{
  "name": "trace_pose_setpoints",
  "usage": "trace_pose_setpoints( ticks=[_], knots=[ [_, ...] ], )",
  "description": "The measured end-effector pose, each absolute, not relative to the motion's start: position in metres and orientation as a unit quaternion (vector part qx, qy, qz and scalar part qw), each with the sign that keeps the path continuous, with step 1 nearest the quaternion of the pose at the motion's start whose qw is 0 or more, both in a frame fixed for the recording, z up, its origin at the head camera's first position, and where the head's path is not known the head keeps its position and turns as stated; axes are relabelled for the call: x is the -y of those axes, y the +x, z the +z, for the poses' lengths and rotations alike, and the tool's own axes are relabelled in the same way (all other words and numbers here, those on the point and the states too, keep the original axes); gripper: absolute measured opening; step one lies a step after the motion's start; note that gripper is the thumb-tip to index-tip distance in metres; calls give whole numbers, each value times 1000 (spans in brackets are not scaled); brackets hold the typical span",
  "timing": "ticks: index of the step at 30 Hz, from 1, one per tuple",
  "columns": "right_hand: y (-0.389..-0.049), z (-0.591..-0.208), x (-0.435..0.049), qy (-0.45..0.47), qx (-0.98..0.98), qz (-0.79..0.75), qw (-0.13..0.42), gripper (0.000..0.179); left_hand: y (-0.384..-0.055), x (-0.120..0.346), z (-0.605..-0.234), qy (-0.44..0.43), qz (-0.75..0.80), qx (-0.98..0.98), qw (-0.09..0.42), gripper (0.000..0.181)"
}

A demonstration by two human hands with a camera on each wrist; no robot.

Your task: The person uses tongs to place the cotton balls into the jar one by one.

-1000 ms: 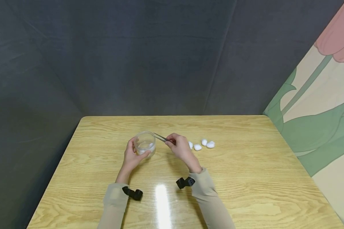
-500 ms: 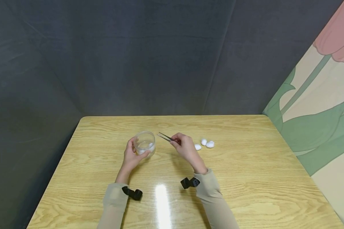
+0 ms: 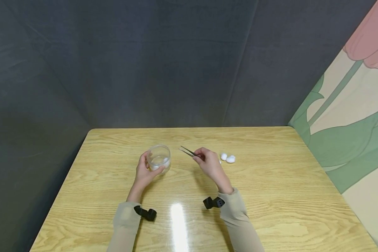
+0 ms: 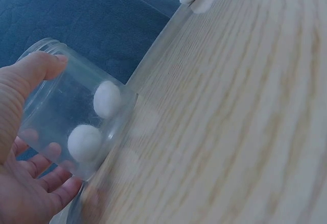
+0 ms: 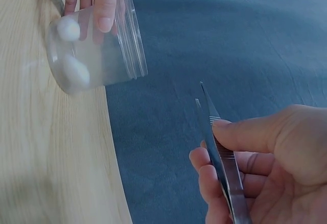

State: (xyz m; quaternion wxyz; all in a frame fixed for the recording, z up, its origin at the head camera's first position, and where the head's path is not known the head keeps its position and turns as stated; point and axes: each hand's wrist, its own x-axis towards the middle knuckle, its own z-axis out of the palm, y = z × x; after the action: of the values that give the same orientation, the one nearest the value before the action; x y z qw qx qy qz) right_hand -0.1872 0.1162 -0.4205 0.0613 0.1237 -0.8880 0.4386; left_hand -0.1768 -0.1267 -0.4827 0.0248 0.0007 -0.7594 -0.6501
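My left hand (image 3: 146, 174) grips a clear, open-topped plastic jar (image 3: 159, 154) from its left side, thumb in front and fingers round the back. Two white cotton balls (image 4: 84, 142) lie at the bottom of the jar, plain in both wrist views. To the right of the jar, my right hand (image 3: 210, 164) pinches metal tweezers (image 5: 219, 147) between thumb and fingers. The tweezers' tips stand slightly apart with nothing between them, pointing toward the jar. More cotton balls (image 3: 230, 159) lie on the table just beyond my right hand, one of them mostly hidden behind it.
The wood-grain table (image 3: 286, 196) runs back to a dark cloth backdrop (image 3: 176, 70). A curtain with a flower print (image 3: 349, 140) hangs along the right side. Small black cameras (image 3: 213, 203) are strapped at both wrists.
My right hand has drawn back to the right with the tweezers, away from the jar's rim, and now covers more of the loose cotton balls. The left hand and jar stay in place.
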Motion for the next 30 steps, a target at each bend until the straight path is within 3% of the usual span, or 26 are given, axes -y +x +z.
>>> trace_pose_setpoints(
  ticks=[9, 17, 25, 30],
  knots=[
    [-185, -420, -126, 115, 889, 440, 54, 7, -189, 131, -511, 0, -637, 769, 40, 81],
    [-183, -420, -136, 111, 892, 435, 58, 8, -188, 131, -509, 0, -642, 766, 39, 81],
    [-182, -421, -147, 107, 890, 439, 54, 7, -177, 126, -483, -8, -647, 762, 30, 79],
    [-183, -425, -155, 103, 895, 430, 61, 7, -182, 128, -496, 0, -643, 765, 30, 79]
  ],
)
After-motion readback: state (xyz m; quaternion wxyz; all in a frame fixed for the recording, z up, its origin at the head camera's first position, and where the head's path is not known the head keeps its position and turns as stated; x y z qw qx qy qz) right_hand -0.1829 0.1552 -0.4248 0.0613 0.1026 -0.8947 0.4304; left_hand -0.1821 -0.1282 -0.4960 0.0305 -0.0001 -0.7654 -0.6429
